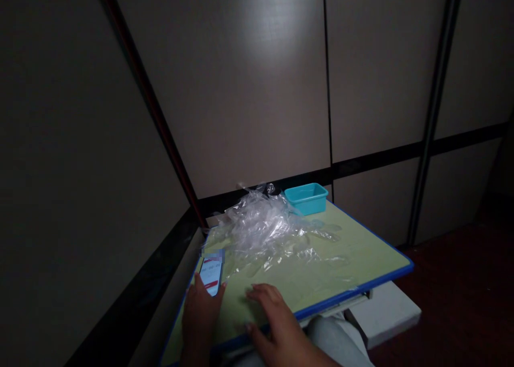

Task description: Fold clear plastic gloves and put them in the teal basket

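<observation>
The left hand is at the near left of the tabletop, at the lower end of a phone. Its thumb and a finger are spread apart, one at each side of the phone, with the lit screen showing between them. The fingertips look to be touching the phone's edges; how firmly they grip cannot be told.

The phone lies near the left edge of the tabletop, just beside the heap of clear plastic, its screen facing up.

The right hand is over the near edge of the tabletop, to the right of the left hand and apart from it. It is partly open, the fingers bent and reaching forward, the thumb held away from them with a gap between. Nothing shows in its grasp. It is slightly blurred, and whether its fingertips touch the tabletop cannot be told.

The plastic is crumpled and glossy, piled toward the far left and spreading thinly over the middle. A blue bin stands upright at the far edge, right beside the plastic, its open top facing up.
</observation>
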Demonstrator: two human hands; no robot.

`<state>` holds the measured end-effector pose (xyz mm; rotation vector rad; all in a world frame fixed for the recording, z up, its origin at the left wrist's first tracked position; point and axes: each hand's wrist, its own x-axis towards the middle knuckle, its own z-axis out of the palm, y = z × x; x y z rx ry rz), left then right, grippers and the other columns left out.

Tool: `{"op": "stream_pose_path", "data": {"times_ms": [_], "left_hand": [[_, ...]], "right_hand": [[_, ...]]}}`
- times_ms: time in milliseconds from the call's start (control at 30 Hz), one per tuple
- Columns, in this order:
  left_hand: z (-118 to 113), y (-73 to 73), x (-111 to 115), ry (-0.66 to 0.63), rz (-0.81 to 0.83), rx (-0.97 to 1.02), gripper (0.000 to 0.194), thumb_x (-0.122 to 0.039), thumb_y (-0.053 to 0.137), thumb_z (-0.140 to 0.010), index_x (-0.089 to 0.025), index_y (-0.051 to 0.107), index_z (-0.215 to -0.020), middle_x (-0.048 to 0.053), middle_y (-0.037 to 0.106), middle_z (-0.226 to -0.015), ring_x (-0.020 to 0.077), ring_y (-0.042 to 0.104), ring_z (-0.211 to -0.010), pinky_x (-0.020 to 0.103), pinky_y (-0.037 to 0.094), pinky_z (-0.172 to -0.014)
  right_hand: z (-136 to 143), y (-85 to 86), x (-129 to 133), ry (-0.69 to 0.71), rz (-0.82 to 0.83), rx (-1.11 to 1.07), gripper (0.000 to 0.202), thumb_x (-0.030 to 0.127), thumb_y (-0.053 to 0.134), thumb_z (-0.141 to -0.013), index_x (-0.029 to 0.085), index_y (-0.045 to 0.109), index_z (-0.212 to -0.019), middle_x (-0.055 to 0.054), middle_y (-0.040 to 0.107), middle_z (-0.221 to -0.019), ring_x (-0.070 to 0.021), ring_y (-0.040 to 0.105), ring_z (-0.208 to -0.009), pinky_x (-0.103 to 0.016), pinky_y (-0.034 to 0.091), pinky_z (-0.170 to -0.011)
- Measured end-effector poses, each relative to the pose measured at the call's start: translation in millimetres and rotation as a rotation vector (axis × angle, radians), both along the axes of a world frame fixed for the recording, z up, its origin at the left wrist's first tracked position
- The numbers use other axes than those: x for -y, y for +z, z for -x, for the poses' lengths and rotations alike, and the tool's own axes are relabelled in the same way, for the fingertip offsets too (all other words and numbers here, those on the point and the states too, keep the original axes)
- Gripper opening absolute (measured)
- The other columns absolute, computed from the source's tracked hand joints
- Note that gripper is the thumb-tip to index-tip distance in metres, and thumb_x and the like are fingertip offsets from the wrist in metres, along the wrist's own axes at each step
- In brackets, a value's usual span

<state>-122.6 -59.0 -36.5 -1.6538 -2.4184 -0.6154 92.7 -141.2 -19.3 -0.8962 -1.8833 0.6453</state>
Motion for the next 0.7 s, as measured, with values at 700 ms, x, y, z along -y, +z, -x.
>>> {"op": "stream_pose_path", "data": {"times_ms": [700], "left_hand": [[-6, 16.5, 15, 0.081, -0.166, 0.224, 0.088, -0.053, 0.046, -0.077, 0.002, 0.02, -0.14, 0.031, 0.035, -0.137, 0.0387, 0.033, -0.13, 0.047, 0.04, -0.095]], "right_hand": [[144, 14.0, -113, 0.341, 1.201, -0.99, 0.027, 0.015, 0.034, -0.087, 0.011, 0.059, -0.077, -0.003, 0.059, -0.055, -0.0155, 0.059, -0.053, -0.028, 0.049, -0.056]]}}
